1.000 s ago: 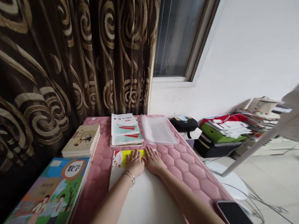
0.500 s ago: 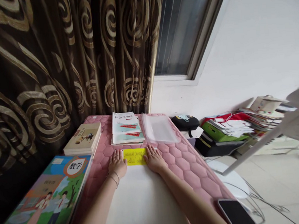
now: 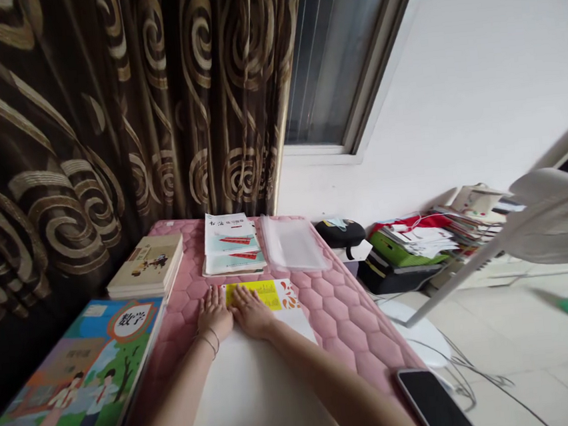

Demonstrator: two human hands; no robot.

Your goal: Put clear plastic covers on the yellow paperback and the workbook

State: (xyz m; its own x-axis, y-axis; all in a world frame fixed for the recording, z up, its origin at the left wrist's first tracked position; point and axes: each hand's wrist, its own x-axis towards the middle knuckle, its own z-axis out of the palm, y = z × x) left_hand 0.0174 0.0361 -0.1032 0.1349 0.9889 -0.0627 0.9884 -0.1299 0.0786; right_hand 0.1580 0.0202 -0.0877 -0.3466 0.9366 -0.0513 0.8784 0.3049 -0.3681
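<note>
A large white sheet [image 3: 261,389] lies flat in front of me, with a yellow printed block and an orange leaf-like pattern along its far edge. My left hand [image 3: 215,315] rests flat on the far left corner, fingers stretched forward. Beside it, my right hand [image 3: 249,312] lies palm down over the left part of the yellow block, its fingers extended. The two hands nearly touch at the thumbs. Neither one grips anything. Just beyond are booklets with a teal and red cover [image 3: 231,241] and a stack of clear plastic covers [image 3: 294,244].
To the left stand a pile of maths textbooks [image 3: 74,387] and a stack of beige books [image 3: 146,266]. A phone [image 3: 435,402] lies at the right edge of the pink quilted tabletop [image 3: 341,314]. A white fan [image 3: 550,214] and stacked papers [image 3: 421,236] are off to the right.
My right hand has slid left across the yellow block toward my left hand, uncovering the orange pattern at the right. The left hand stays at its corner. The view has turned slightly right.
</note>
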